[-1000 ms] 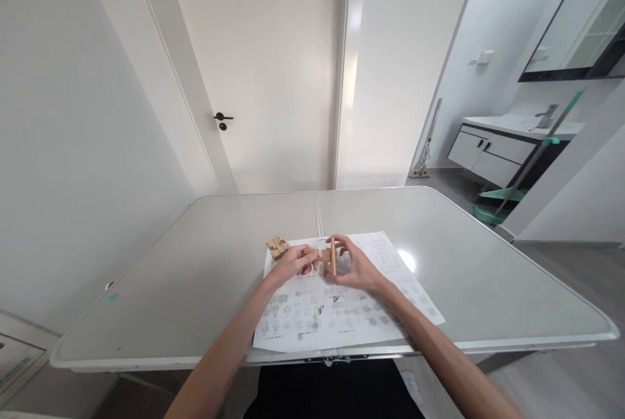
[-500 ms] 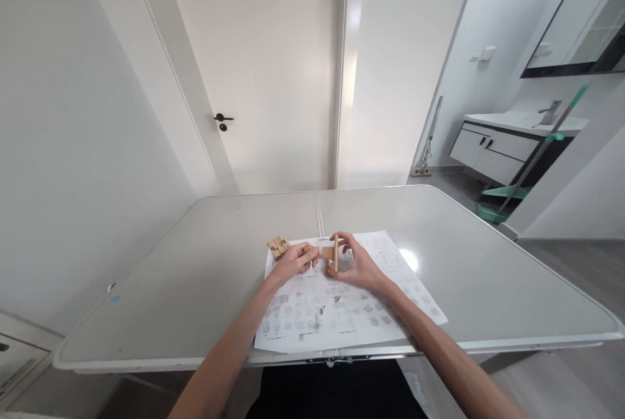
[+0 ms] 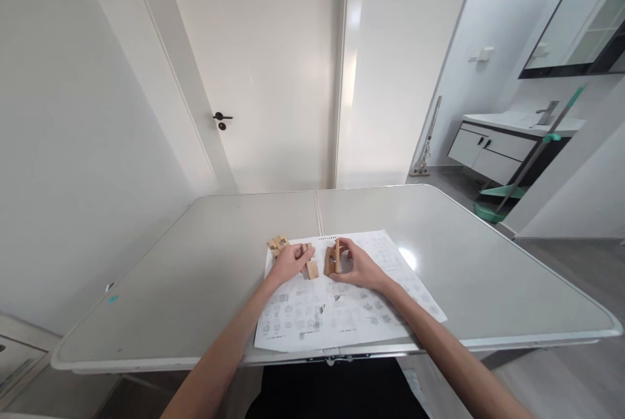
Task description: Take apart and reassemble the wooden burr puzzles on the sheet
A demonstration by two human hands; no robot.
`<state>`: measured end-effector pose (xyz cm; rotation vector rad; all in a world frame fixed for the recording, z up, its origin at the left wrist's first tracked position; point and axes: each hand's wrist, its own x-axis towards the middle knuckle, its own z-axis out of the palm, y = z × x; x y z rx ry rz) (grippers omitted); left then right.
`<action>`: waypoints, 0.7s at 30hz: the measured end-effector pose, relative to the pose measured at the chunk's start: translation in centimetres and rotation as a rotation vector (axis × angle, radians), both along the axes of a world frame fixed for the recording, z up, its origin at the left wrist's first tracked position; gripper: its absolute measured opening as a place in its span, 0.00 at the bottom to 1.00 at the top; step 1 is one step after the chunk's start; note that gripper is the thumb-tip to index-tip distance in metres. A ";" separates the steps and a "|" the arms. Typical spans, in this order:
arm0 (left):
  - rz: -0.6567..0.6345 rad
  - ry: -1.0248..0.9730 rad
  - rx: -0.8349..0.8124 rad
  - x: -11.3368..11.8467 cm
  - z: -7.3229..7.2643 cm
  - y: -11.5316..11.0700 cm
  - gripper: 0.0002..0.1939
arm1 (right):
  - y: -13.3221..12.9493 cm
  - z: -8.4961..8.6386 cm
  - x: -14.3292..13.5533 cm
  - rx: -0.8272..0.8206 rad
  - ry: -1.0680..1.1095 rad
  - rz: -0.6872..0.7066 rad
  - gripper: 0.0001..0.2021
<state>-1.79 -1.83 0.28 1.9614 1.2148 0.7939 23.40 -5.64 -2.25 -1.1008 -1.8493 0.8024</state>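
Over a printed paper sheet (image 3: 303,334), my left hand (image 3: 288,264) is closed on a small wooden puzzle piece (image 3: 312,269), whose lower end sticks out below the fingers. To its right, my right hand (image 3: 360,265) grips wooden puzzle pieces (image 3: 332,260) between thumb and fingers; one stands upright against the palm side and another sits just left of it. A gap separates what the two hands hold. Just behind my left hand lies an interlocked group of wooden pieces (image 3: 277,243) at the sheet's upper left corner, partly covered by the hand.
The sheet lies on a pale folding table (image 3: 219,224) with a centre seam and a metal rim. Beyond the table is a closed white door (image 3: 273,67). A washbasin cabinet (image 3: 493,149), a mop (image 3: 427,146) and a green broom (image 3: 551,137) with dustpan are at the right.
My left hand has drawn slightly left, and its wooden piece now points downward, apart from the pieces in my right hand. Before, it reached across to them. My right hand has barely moved.
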 end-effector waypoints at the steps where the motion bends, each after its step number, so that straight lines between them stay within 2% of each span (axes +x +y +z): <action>1: 0.030 0.043 0.042 0.1 -0.1 -0.1 0.27 | 0.0 -0.1 -0.1 -0.002 -0.006 0.010 0.39; 5: 0.148 0.213 0.178 0.4 -0.4 -0.6 0.24 | -0.3 0.2 -0.3 -0.006 -0.019 0.060 0.39; 10: 0.202 0.374 0.230 1.0 -0.8 -1.1 0.19 | -0.3 0.4 -0.5 -0.013 -0.009 0.097 0.38; 15: 0.222 0.458 0.242 1.1 -0.8 -1.2 0.15 | 0.1 -0.1 -0.5 -0.025 -0.001 0.012 0.38; 21: 0.187 0.492 0.255 0.9 -0.9 -1.3 0.09 | 0.8 -0.9 0.1 -0.050 -0.032 -0.114 0.40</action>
